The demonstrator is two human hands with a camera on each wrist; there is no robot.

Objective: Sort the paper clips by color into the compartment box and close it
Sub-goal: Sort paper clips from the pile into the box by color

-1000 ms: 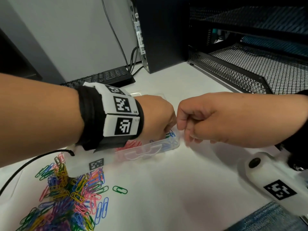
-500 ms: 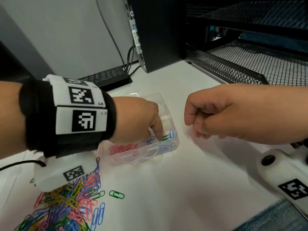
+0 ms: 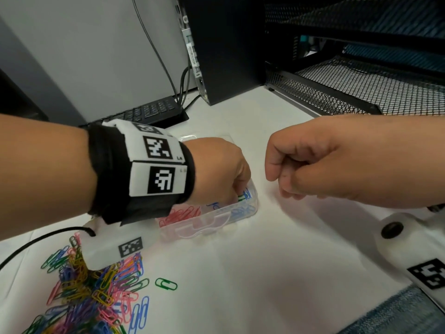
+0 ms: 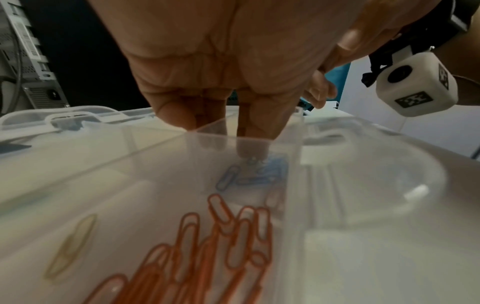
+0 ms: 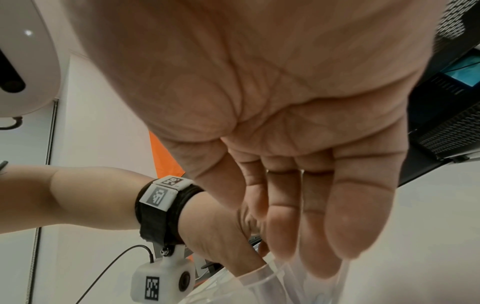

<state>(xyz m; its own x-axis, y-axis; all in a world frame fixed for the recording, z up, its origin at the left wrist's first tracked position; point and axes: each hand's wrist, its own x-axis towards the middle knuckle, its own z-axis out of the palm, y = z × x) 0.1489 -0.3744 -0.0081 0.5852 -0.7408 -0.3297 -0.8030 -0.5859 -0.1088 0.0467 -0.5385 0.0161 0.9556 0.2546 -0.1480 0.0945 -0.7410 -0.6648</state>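
Left hand (image 3: 216, 169) reaches down into the clear compartment box (image 3: 209, 225), fingertips (image 4: 253, 144) lowered into the compartment holding the blue paper clips (image 3: 243, 208); a green clip (image 3: 241, 197) sits right at the fingertips, but whether the fingers pinch it or have let go cannot be told from any view. In the compartment next to the grip, toward the wrist, lie the red paper clips (image 4: 207, 246), and beyond the divider on the far side of those a single yellow clip (image 4: 70, 248). The box stands open, its lid (image 4: 78, 119) folded back past the fingers. Right hand (image 3: 337, 162) hovers just beside the box on the side away from the left wrist, fingers loosely curled, palm bare, holding nothing. Nearer the person than the grip, under the left forearm, lies the unsorted pile of mixed clips (image 3: 96, 292) on the white table (image 3: 265, 273), with one green clip (image 3: 166, 283) lying apart at its edge
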